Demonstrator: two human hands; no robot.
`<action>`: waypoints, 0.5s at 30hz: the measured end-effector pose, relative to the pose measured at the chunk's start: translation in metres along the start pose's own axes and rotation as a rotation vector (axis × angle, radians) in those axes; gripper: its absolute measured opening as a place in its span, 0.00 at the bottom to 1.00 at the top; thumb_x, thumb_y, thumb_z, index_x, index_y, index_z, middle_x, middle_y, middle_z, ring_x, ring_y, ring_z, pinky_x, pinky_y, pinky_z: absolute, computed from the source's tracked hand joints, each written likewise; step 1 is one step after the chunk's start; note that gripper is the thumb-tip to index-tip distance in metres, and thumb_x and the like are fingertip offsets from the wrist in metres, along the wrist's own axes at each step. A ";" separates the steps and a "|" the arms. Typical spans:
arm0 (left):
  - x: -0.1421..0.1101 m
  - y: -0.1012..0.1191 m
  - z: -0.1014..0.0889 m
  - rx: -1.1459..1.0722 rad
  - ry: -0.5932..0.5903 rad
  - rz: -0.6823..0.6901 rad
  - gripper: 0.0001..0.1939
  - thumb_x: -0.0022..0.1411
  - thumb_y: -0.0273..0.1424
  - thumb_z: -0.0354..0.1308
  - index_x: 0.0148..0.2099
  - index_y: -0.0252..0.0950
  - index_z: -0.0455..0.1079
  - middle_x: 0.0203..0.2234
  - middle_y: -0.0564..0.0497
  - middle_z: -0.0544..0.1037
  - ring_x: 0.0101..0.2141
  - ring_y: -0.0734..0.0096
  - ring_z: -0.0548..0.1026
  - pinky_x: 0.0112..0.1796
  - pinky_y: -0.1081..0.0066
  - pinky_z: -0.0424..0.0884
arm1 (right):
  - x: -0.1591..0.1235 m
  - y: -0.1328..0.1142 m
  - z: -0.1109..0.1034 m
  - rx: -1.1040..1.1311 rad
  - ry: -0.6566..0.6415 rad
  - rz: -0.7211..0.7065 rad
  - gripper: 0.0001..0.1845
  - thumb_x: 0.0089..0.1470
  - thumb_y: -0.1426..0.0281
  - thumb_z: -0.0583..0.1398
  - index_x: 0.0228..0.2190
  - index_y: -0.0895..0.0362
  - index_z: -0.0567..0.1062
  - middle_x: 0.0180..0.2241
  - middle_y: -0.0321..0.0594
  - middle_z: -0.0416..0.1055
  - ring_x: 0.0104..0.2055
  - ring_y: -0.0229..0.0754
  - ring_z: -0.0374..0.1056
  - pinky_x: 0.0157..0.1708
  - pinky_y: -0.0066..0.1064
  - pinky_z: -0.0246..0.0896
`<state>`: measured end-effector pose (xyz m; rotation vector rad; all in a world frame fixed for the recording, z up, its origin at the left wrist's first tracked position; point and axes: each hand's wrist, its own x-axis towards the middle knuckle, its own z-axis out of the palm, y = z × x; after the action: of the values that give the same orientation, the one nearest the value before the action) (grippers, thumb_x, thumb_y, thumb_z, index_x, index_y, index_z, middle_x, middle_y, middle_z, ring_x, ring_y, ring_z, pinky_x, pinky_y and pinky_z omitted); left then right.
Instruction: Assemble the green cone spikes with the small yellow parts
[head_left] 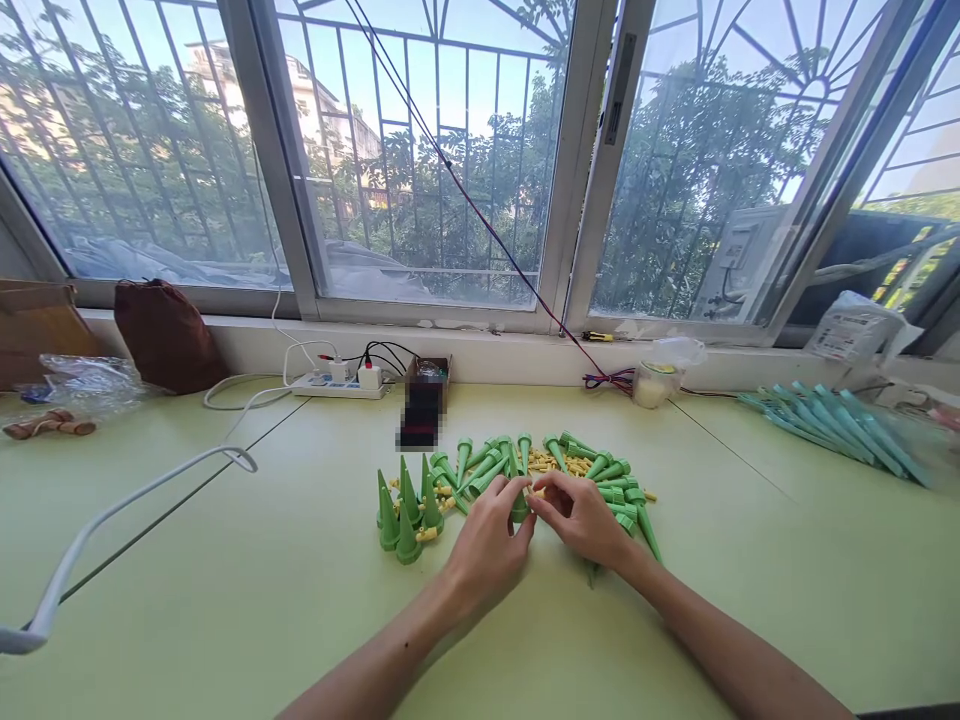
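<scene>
My left hand (491,535) is closed round a green plastic cone spike (519,509), its tip pointing up. Close against it, my right hand (583,515) pinches a small pale yellow piece, mostly hidden by the fingers, at the side of the cone. To the left, several green cones (407,543) stand upright on their wide bases, some with yellow valve-like pieces (426,535) at the base. Behind both hands lies an arc of loose green cones (489,468), tipped various ways. Inside that arc is a heap of small yellow pieces (559,463).
On the pale green table (255,600) stand a small box (439,375), a power strip (339,384) and a jar (655,384). Bundled teal strips (847,430) lie at right. A white cable arm (112,525) crosses the left side. A brown bag (166,335) sits beneath the windows.
</scene>
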<state>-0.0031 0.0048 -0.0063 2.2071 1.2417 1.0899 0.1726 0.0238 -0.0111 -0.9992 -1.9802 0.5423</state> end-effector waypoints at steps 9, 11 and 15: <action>0.000 -0.003 0.001 0.023 -0.012 0.000 0.18 0.63 0.28 0.54 0.55 0.40 0.70 0.41 0.48 0.74 0.30 0.71 0.73 0.33 0.69 0.72 | 0.001 0.007 0.001 -0.051 0.007 -0.029 0.23 0.64 0.59 0.55 0.21 0.57 0.66 0.19 0.31 0.58 0.22 0.35 0.52 0.24 0.28 0.48; 0.000 -0.002 0.001 0.021 -0.018 -0.003 0.18 0.63 0.28 0.54 0.55 0.40 0.70 0.42 0.48 0.74 0.28 0.72 0.73 0.33 0.69 0.72 | 0.001 0.007 0.001 -0.051 0.011 -0.018 0.24 0.65 0.58 0.54 0.21 0.57 0.66 0.18 0.31 0.57 0.22 0.35 0.52 0.24 0.28 0.47; 0.001 -0.002 0.001 0.013 -0.019 -0.006 0.17 0.63 0.28 0.53 0.55 0.40 0.69 0.41 0.48 0.74 0.28 0.72 0.72 0.33 0.68 0.72 | 0.000 0.001 0.000 -0.016 0.008 -0.023 0.16 0.64 0.60 0.56 0.31 0.58 0.73 0.22 0.33 0.64 0.24 0.37 0.57 0.26 0.28 0.52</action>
<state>-0.0034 0.0068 -0.0080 2.2165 1.2497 1.0591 0.1735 0.0245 -0.0120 -0.9854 -1.9896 0.5104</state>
